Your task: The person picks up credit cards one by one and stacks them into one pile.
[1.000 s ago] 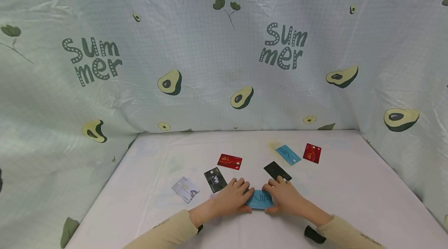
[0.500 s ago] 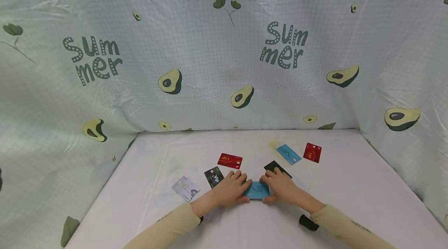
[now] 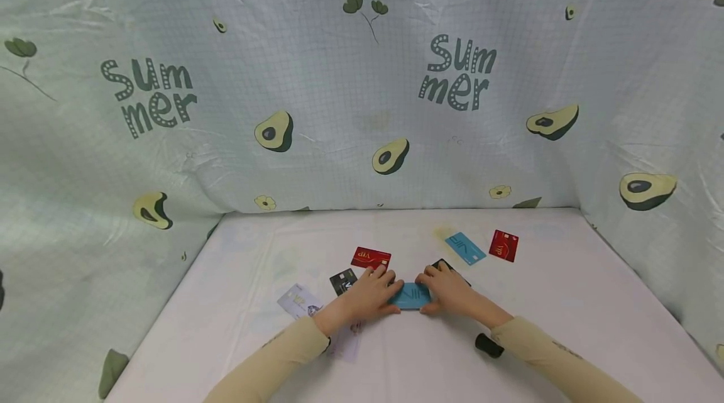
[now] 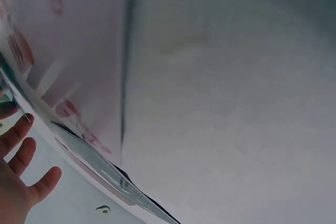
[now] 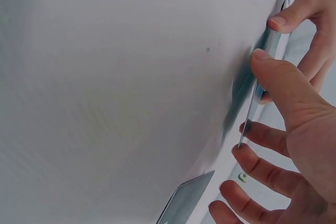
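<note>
A blue VIP card lies at the middle of the table between my two hands. On its left side my left hand grips it, thumb along the near edge and fingers at the far edge. My right hand holds its right side likewise; in the right wrist view the thumb and fingers pinch the card's edges. Whether more than one card is held cannot be told. A black card lies partly hidden behind my left hand, and another black card is mostly covered by my right hand.
A red card lies beyond my left hand. Farther right are a blue card and a red card. A silver card and a pale lilac card lie by my left forearm. A patterned cloth hangs behind the table.
Both hands have moved away from me and slightly left, carrying the blue card along. My left hand now covers more of the left black card, and the pale lilac card has come into view.
</note>
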Demonstrator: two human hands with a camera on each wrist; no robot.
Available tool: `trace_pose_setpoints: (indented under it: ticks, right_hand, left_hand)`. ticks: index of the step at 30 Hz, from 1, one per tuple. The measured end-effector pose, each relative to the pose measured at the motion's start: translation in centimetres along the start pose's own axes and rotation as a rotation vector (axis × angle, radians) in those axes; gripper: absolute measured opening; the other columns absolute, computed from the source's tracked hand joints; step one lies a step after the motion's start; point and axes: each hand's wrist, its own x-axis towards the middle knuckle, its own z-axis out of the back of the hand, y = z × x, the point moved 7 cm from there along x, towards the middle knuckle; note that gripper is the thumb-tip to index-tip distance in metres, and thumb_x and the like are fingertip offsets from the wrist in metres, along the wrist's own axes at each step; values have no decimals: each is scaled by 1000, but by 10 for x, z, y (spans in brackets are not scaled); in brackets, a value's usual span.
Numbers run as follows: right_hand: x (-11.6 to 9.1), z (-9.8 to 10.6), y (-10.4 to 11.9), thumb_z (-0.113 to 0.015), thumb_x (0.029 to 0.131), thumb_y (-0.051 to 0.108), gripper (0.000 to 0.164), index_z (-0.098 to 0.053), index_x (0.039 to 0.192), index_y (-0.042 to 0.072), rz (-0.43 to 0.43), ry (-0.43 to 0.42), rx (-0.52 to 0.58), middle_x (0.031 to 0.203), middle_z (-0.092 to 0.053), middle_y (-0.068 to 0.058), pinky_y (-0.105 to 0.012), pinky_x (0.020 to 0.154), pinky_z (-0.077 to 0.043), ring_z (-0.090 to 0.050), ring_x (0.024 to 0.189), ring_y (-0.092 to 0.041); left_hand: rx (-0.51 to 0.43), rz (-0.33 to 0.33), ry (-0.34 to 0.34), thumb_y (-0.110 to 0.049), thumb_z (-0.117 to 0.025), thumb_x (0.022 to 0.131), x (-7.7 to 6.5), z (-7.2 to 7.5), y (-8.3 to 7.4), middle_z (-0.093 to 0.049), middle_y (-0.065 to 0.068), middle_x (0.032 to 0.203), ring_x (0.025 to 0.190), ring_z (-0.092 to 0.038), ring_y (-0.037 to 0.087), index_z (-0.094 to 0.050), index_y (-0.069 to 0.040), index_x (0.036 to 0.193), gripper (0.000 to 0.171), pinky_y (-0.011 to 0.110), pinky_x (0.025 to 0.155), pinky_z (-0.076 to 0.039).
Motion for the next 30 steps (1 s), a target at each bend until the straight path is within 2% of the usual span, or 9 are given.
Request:
trace_pose_setpoints:
  ticks: [6, 18, 30]
  right_hand:
    - [5, 0, -4, -74, 65, 45, 51, -61, 102, 12, 3, -5, 0, 94, -56, -2, -31, 67, -42, -41, 79, -17]
    - [14, -2, -9, -74, 65, 43, 51, -61, 104, 13, 9, -16, 14, 96, -55, -2, -24, 58, -37, -37, 76, -14]
    - [17, -2, -10, -74, 66, 42, 51, -61, 105, 13, 11, -8, 30, 97, -55, -2, -27, 58, -38, -38, 79, -15]
  left_hand:
    - [-16, 21, 18, -54, -42, 86, 2, 0, 5, -50, 0, 110, 104, -42, 17, -47, -19, 126, 54, 33, 82, -38]
    - [-7, 58, 9, -55, -39, 87, 4, -7, 11, -50, 0, 113, 104, -40, 16, -48, -19, 127, 54, 34, 88, -37]
    - [-14, 80, 24, -54, -38, 88, 5, -11, 14, -49, 1, 116, 104, -41, 16, -47, -18, 129, 54, 35, 89, -38]
